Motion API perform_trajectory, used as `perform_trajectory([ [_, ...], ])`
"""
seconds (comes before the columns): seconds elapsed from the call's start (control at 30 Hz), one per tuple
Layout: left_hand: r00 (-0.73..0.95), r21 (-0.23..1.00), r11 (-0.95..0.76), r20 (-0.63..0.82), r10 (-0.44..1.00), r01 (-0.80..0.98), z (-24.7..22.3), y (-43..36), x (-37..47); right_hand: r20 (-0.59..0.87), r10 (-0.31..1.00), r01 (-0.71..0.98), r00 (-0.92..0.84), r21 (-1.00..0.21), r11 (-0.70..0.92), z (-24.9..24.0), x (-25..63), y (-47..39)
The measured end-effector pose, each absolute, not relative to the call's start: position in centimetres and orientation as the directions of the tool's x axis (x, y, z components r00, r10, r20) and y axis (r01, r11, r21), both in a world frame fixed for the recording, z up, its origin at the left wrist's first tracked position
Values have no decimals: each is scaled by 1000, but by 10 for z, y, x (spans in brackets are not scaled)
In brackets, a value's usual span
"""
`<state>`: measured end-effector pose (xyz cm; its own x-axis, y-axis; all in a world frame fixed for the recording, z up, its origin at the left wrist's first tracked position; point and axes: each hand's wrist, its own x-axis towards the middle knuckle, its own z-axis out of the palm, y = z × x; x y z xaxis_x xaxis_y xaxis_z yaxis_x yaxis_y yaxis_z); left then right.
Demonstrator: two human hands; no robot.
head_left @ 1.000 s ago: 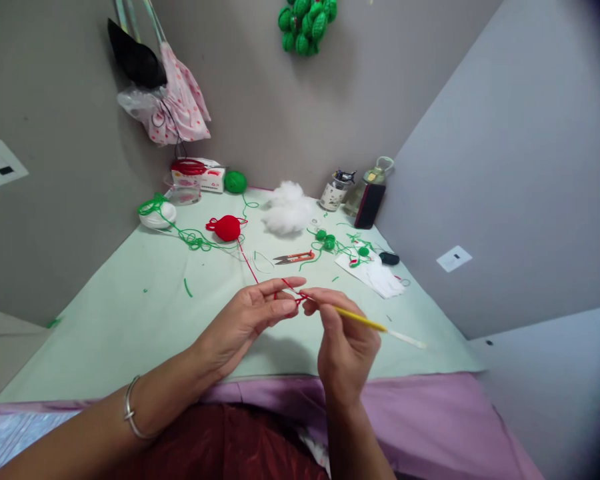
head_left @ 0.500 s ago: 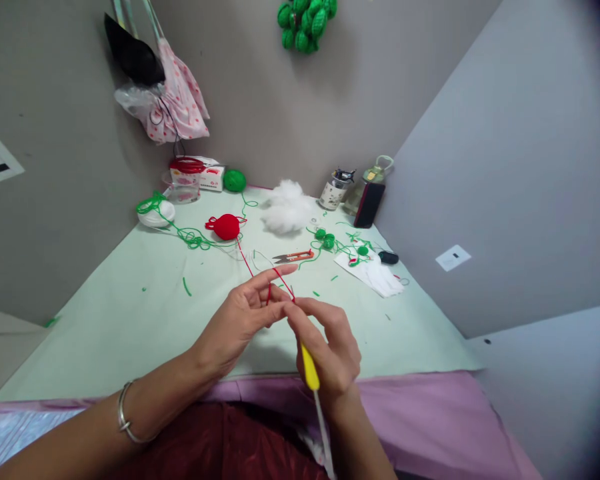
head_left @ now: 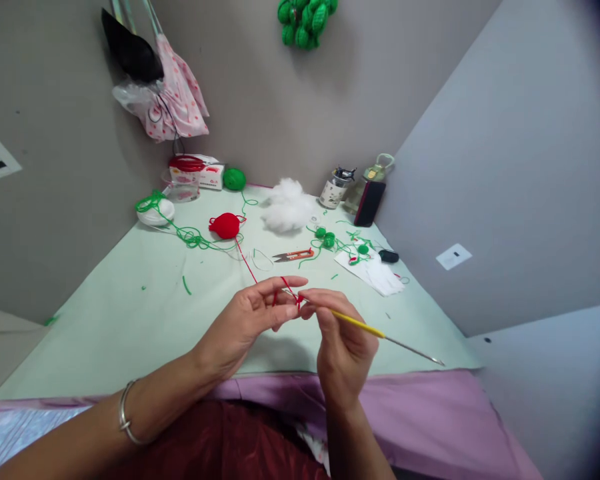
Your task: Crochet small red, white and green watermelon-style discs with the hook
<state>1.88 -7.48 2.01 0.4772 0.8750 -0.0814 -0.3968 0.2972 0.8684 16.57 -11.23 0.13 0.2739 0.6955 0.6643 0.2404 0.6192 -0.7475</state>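
Note:
My right hand (head_left: 347, 340) is closed on a crochet hook (head_left: 363, 325) with a yellow grip, its metal rear end pointing right and slightly down. The hook's working tip meets a small bit of red yarn (head_left: 299, 301) that my left hand (head_left: 250, 313) pinches between thumb and fingers. A strand loops over the left index finger, which is stretched out. From there the yarn runs back to a red yarn ball (head_left: 225, 226) on the table. Just beyond the hands lie orange thread snips (head_left: 293, 256). The hook's tip is too small to make out.
The pale green tabletop (head_left: 130, 320) carries white stuffing (head_left: 287, 207), tangled green yarn (head_left: 195, 238), a green yarn ball (head_left: 235, 179) and small green crocheted pieces (head_left: 329, 240) beside white tissue (head_left: 375, 273). A phone (head_left: 370, 204), a cup of pens (head_left: 333, 193) and a bottle (head_left: 377, 172) stand back right.
The crochet hook has swung from pointing down toward me to lying nearly level, its rear end out to the right. Both hands have shifted slightly right, and the right hand has turned.

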Motion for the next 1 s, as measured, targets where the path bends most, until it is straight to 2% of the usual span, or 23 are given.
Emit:
perform_trajectory([
  [0.07, 457, 883, 274, -78, 886, -382, 20, -74, 19, 677, 688, 271, 262, -736, 621, 1, 165, -114],
  [0.13, 421, 888, 261, -85, 903, -378, 20, -73, 18, 728, 654, 404, 205, -672, 621, -2, 165, -116],
  [0.23, 414, 865, 309, -132, 901, -396, 19, -73, 19, 858, 511, 670, 52, -410, 619, -8, 165, -117],
  [0.3, 469, 820, 386, -167, 867, -422, 17, -73, 20, 895, 446, 717, 24, -326, 616, -11, 165, -117],
  [0.33, 500, 792, 425, -179, 848, -438, 16, -73, 20, 891, 450, 694, 49, -355, 627, -12, 165, -117],
  [0.43, 540, 733, 483, -188, 821, -479, 15, -72, 20, 815, 543, 525, 201, -557, 643, -9, 168, -117],
  [0.57, 503, 747, 455, -187, 844, -485, 15, -70, 19, 712, 622, 361, 327, -702, 614, -2, 170, -119],
  [0.83, 496, 750, 453, -192, 847, -482, 17, -71, 18, 543, 737, 66, 402, -820, 568, -5, 172, -115],
  [0.9, 491, 752, 444, -186, 851, -487, 17, -72, 19, 539, 735, 64, 411, -822, 566, -6, 171, -115],
  [1.0, 476, 780, 418, -177, 861, -466, 17, -72, 19, 611, 672, 189, 418, -782, 594, -5, 170, -117],
])
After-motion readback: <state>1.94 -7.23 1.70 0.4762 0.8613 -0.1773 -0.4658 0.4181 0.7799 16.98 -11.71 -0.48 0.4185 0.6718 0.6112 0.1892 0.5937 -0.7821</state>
